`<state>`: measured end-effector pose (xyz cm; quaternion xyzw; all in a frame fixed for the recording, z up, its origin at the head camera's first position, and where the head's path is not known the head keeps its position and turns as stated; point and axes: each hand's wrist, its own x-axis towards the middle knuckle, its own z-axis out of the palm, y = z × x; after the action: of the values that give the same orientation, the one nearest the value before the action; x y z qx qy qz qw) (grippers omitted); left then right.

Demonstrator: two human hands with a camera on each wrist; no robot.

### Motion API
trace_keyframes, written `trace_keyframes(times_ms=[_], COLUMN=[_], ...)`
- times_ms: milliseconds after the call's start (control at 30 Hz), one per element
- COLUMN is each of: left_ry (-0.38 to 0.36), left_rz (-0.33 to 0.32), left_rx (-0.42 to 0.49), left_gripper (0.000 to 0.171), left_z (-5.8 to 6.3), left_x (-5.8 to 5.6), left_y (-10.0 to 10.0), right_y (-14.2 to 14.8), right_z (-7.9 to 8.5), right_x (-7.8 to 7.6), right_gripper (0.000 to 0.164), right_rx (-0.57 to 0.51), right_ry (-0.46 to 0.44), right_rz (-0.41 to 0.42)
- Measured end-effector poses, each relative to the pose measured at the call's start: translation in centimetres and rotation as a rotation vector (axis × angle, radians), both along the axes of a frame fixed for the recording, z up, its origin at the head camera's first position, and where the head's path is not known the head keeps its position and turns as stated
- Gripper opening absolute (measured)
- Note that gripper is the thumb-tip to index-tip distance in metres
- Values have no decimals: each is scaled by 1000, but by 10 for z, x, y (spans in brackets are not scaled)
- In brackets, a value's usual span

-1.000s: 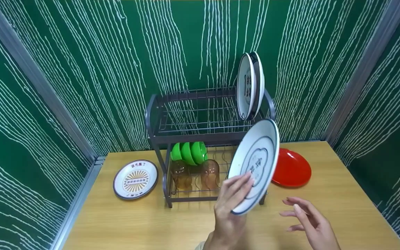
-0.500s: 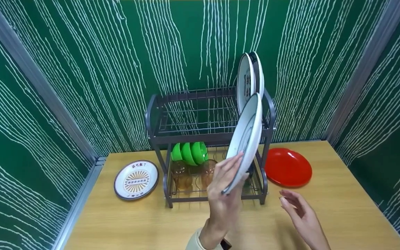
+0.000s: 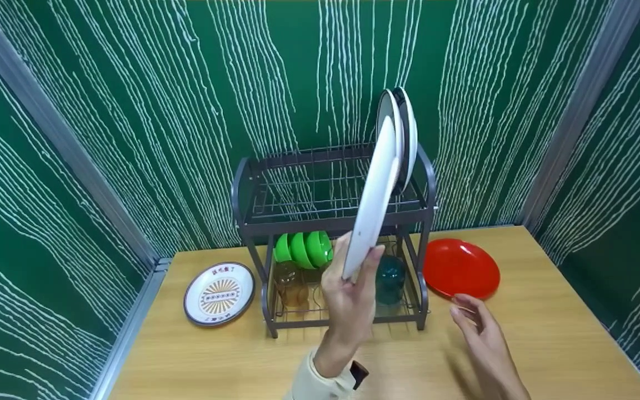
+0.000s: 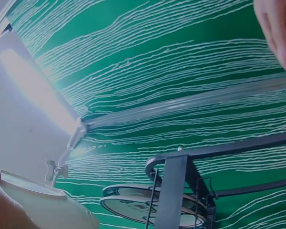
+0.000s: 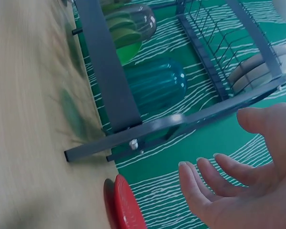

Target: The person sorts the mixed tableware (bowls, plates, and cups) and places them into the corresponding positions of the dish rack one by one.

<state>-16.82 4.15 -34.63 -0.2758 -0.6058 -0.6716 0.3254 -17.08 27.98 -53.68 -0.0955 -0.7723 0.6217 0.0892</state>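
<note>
In the head view my left hand (image 3: 348,294) pinches the lower edge of a white plate (image 3: 370,205) between thumb and fingers. The plate is tilted nearly upright, edge-on, in front of the upper tier of a dark dish rack (image 3: 320,222). Two plates (image 3: 410,139) stand on edge at the right end of that tier; the held plate partly covers them, and I cannot tell whether it touches them. My right hand (image 3: 486,344) hovers right of the rack, fingers loosely bent and holding nothing, near a red plate (image 3: 461,269). The right wrist view shows that hand's (image 5: 248,176) fingers apart.
Green bowls (image 3: 303,248), an amber glass (image 3: 291,283) and a teal glass (image 3: 390,279) sit on the rack's lower tier. A patterned white plate (image 3: 220,293) lies on the wooden table (image 3: 186,361) left of the rack. Green walls with white lines enclose the table.
My left hand has raised the white plate away from me towards the rack's upper tier and turned it edge-on. The right hand has shifted slightly left, its fingers drawn closer together.
</note>
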Motion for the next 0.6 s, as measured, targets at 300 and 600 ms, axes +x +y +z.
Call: trace_keyframes(times_ms=[300,600], left_ry=[-82,-154], left_rz=[-68,-109], left_rx=[41,87], left_gripper=[32,32], left_z=[16,36], left_x=[-16,-37], left_y=[0,6], right_y=[18,37], right_z=[-11,-22], right_x=[-15,-26], right_gripper=[70,79], right_rx=[-53,-38], right_ry=[-67,-117], right_rz=[-110,-178])
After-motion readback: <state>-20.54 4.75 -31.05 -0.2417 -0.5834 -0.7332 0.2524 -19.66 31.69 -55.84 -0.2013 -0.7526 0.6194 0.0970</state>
